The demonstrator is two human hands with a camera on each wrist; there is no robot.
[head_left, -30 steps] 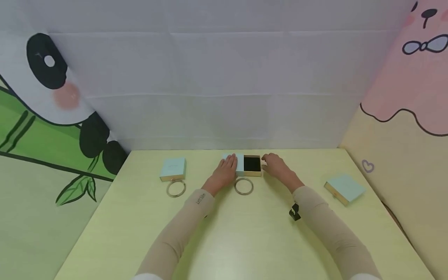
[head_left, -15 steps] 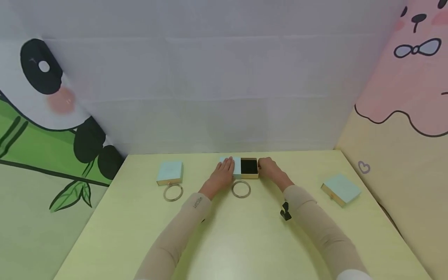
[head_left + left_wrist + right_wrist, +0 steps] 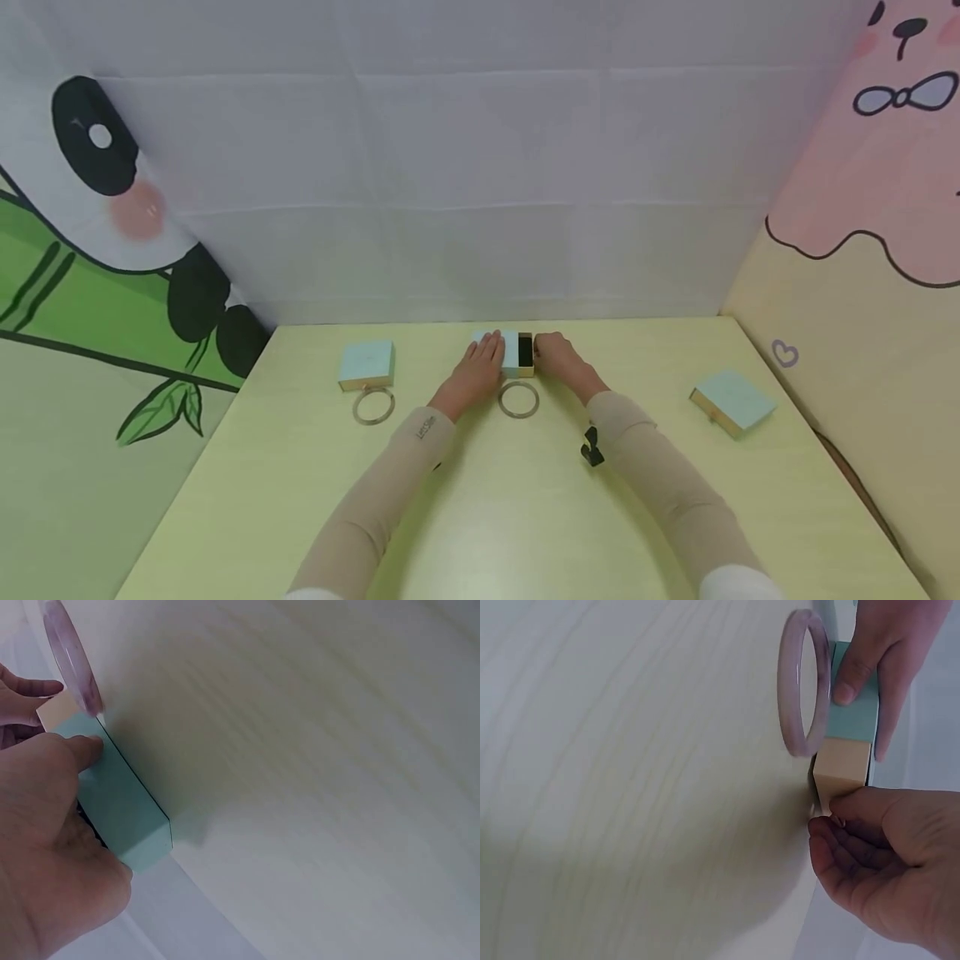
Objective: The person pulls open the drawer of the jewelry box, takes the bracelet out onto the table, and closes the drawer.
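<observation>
A pale-blue jewelry box (image 3: 512, 352) with a gold-sided drawer (image 3: 527, 367) lies near the table's back edge. A narrow strip of the drawer's black lining shows at the right. My left hand (image 3: 474, 373) lies across the box's sleeve; in the left wrist view its thumb (image 3: 88, 750) presses the long side while the other fingers are on top. At the drawer's outer end is my right hand (image 3: 889, 859), fingers curled, thumb and forefinger pinching at that end; a pull there is mostly hidden. A bangle (image 3: 518, 416) is just in front of the box.
On the left stands a second pale-blue box (image 3: 367, 360), with another bangle (image 3: 373, 423) in front of it. A third box (image 3: 733, 402) sits at an angle on the right. A white cloth wall (image 3: 480, 250) rises behind the table's back edge (image 3: 637, 320).
The right hand has closed its fingers at the drawer's end and moved left. The drawer has slid further into the sleeve. The left hand stays on the sleeve.
</observation>
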